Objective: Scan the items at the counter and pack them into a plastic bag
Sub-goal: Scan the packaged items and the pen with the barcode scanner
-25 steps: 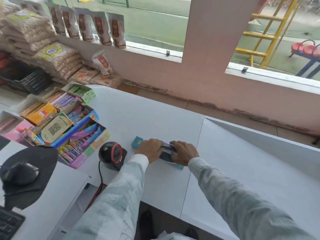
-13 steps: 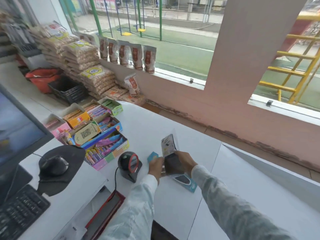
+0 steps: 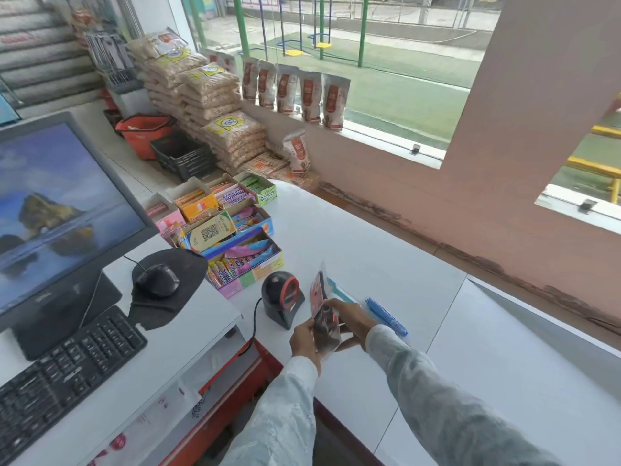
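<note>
nearest, two pale sleeves reach forward over the white desk [image 3: 369, 250]. the left hand [image 3: 304, 339] and the right hand [image 3: 349, 319] share one small dark packet [image 3: 324, 317], fingers closed on its lower edges, holding it upright and clear of the desk. a spot of red light falls on the packet, which stands just to the right of the black scanner [image 3: 282, 297] with its red ring.

behind the right hand, a blue pen-like item [image 3: 386, 316] in clear wrap lies on the desk, with another pale blue pack partly hidden beside it.

further left sit a mouse [image 3: 157, 280] on a dark pad, a keyboard [image 3: 60, 375] and a monitor [image 3: 57, 213]. past the scanner, open candy boxes [image 3: 232, 230] crowd the desk.

this looks like the scanning step. next, the barcode side probably needs turning toward the scanner's window, then the packet goes into a bag; no plastic bag is visible.
</note>
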`<state>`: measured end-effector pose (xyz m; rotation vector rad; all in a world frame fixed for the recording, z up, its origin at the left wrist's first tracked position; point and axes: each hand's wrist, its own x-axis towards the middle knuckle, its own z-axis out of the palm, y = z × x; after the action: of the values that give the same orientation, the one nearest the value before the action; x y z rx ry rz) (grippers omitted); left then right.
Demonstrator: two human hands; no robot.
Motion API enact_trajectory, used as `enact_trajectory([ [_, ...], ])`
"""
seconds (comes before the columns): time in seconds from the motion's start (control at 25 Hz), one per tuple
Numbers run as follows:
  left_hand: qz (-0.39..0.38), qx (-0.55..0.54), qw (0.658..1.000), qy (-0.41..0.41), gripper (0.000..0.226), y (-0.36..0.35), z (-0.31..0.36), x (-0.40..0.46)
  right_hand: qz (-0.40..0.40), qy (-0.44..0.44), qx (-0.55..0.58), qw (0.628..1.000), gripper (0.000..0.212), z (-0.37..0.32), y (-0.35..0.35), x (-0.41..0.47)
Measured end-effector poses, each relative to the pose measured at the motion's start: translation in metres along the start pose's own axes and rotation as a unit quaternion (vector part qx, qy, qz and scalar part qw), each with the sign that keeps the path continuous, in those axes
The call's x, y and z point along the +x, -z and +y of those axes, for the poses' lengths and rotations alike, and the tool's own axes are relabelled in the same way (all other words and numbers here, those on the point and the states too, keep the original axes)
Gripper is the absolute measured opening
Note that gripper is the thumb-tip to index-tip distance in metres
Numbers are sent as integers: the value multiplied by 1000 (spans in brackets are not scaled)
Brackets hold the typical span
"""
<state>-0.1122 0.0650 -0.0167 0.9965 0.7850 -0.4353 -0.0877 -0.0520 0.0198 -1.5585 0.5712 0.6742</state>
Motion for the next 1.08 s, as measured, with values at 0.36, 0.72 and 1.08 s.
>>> enact_trajectory([
  [0.36, 9, 307, 945, -112, 25, -39, -2, 2, 207, 121, -121, 963, 28, 7, 89, -22],
  [0.72, -39, 756, 558, -339, 36, -64, -19, 20, 380, -89, -369, 843, 53, 116, 175, -41],
  [1.08, -39, 678, 651, -339, 38, -44, -25, 30, 190, 220, -565, 772, 56, 67, 50, 16],
])
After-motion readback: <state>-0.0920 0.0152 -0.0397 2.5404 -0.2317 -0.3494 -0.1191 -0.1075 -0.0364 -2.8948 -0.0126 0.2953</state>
